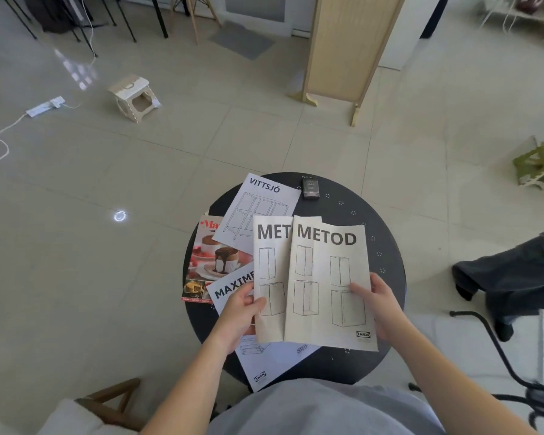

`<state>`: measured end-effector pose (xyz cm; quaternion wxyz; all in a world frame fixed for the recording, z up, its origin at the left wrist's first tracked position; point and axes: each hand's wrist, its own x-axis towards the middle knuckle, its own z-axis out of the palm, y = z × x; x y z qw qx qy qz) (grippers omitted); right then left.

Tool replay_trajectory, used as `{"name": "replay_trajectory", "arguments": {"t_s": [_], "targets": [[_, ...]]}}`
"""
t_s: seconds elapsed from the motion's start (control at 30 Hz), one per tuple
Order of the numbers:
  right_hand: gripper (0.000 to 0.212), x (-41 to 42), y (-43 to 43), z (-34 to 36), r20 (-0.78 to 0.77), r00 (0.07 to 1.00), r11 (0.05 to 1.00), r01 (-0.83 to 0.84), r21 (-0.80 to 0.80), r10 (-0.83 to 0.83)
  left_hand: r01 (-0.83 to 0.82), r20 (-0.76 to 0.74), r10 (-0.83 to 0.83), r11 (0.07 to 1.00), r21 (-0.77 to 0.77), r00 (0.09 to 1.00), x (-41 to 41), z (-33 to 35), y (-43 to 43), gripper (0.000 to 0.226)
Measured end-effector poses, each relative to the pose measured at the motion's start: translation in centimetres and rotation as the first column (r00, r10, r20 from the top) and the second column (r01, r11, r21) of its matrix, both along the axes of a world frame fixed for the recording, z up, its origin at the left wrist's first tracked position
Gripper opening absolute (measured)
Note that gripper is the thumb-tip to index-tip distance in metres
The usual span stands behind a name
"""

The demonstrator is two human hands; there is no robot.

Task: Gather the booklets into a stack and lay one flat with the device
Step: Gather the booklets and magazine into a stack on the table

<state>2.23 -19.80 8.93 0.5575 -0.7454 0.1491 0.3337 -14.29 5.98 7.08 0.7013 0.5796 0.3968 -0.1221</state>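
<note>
While a round black table carries a scatter of printed matter, a person seated at its near edge holds two METOD assembly booklets over it, one in each hand. Grasping the left-hand METOD booklet at its lower left edge, the left hand has its thumb on the cover and the fingers hidden beneath. Over on the other side, the right hand grips the right-hand METOD booklet at its right edge, thumb pressed on the printed page; this booklet overlaps the first, covering the last letters of its title. Beneath them lies a MAXIMERA booklet, tilted, its lower end projecting past the table's near rim. Farther back, a VITTSJÖ booklet lies flat and angled, its lower corner resting on a dessert magazine that overhangs the table's left edge. Just beside the VITTSJÖ booklet's upper right corner, near the far rim, a small dark device sits on the tabletop, apart from both held booklets. Behind the table, on the pale tiled floor, stand a white folding step stool and a wooden screen.
</note>
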Motion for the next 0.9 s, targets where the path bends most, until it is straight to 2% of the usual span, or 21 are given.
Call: {"name": "replay_trajectory", "arguments": {"t_s": [0.4, 0.53, 0.63, 0.7, 0.77, 0.9], "targets": [[0.022, -2.8, 3.6, -0.1, -0.061, 0.992, 0.993, -0.106, 0.055, 0.109, 0.057, 0.038, -0.054, 0.995, -0.078, 0.998, -1.8, -0.3, 0.9, 0.038], [0.027, -3.6, 3.8, -0.3, -0.041, 0.996, 0.995, -0.08, 0.054, 0.083, 0.101, 0.041, -0.097, 0.991, -0.086, 0.994, -2.0, -0.4, 1.3, 0.038], [0.029, -3.9, 3.6, -0.6, -0.016, 0.999, 0.997, -0.029, 0.066, 0.03, 0.123, 0.033, -0.121, 0.989, -0.085, 0.992, -2.2, -0.9, 1.7, 0.026], [0.031, -4.0, 3.3, -0.7, -0.007, 1.0, 0.998, 0.01, 0.063, -0.01, 0.098, 0.009, -0.098, 0.992, -0.08, 0.995, -2.6, -1.7, 1.9, 0.019], [0.03, -4.2, 2.9, -0.7, 0.005, 0.999, 0.998, 0.039, 0.056, -0.04, 0.023, -0.059, -0.028, 0.996, -0.091, 0.998, -3.0, -2.7, 2.2, 0.024], [0.026, -4.5, 1.8, -0.5, 0.013, 0.996, 0.994, 0.092, 0.051, -0.092, -0.099, -0.215, 0.106, 0.994, 0.042, 0.971, -4.1, -5.3, 2.7, 0.025]]}}
